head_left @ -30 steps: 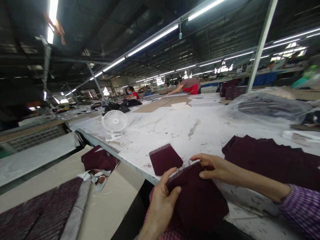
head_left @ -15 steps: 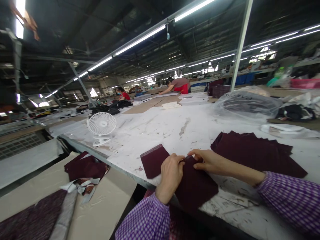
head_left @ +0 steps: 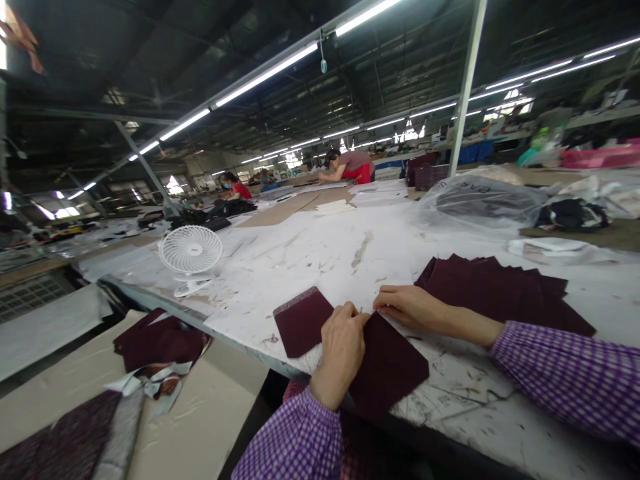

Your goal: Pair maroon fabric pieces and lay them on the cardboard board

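Note:
A dark maroon fabric piece point(head_left: 387, 363) lies at the table's near edge, its lower part hanging toward me. My left hand point(head_left: 344, 340) is closed at the upper left edge of this piece, thumb and fingers pinching it. At its top corner my right hand point(head_left: 407, 305) is closed too, fingertips pressed together on the cloth. Left of my hands lies a second maroon piece point(head_left: 303, 323) with a speckled grey strip along its top edge. A fanned stack of maroon pieces point(head_left: 500, 290) spreads beyond my right forearm.
A white clip fan point(head_left: 191, 250) stands on the paper-covered table point(head_left: 280, 247). Maroon scraps point(head_left: 160, 340) lie on a lower beige surface at left. A clear plastic bag point(head_left: 480, 200) sits at back right. One person in red point(head_left: 357, 167) bends over the table farther off.
The view has shifted slightly. My right hand's fingers have drawn closer together at the piece's top corner, and the speckled edge there no longer shows. My left hand stays on the cloth.

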Motion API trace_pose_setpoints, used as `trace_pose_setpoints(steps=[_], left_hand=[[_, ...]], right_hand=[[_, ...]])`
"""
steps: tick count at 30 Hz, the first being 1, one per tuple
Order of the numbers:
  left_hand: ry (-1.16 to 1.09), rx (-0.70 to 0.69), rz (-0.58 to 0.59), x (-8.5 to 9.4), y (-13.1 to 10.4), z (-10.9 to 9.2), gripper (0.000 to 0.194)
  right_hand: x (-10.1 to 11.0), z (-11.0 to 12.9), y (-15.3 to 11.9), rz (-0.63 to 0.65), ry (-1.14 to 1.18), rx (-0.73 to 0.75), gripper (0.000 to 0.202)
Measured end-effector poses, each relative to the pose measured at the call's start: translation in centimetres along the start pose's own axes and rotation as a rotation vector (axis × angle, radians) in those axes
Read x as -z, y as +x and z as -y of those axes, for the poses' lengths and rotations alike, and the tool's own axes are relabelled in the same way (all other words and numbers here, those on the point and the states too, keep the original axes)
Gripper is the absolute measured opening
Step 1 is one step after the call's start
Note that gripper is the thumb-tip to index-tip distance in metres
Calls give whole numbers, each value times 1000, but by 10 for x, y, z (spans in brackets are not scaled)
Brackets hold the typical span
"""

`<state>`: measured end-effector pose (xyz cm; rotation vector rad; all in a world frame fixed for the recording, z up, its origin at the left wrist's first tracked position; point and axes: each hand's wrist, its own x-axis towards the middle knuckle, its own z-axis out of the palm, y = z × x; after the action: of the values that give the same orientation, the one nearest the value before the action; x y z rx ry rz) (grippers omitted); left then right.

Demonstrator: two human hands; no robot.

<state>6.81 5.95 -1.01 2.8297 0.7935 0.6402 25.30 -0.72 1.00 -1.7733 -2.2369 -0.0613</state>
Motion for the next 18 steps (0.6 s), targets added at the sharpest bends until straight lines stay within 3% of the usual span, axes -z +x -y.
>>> trace_pose_setpoints(steps=[7, 13, 18], left_hand=[[31, -32, 0, 0, -2, 0, 33], [63, -49, 34, 1, -2, 0, 35], [65, -49, 25, 0, -2, -2, 35]], right_hand=[[-1, 5, 0, 27, -175, 38, 25], [-2, 7, -3, 89, -393, 193, 22], [2, 6, -6, 11, -278, 80, 30]])
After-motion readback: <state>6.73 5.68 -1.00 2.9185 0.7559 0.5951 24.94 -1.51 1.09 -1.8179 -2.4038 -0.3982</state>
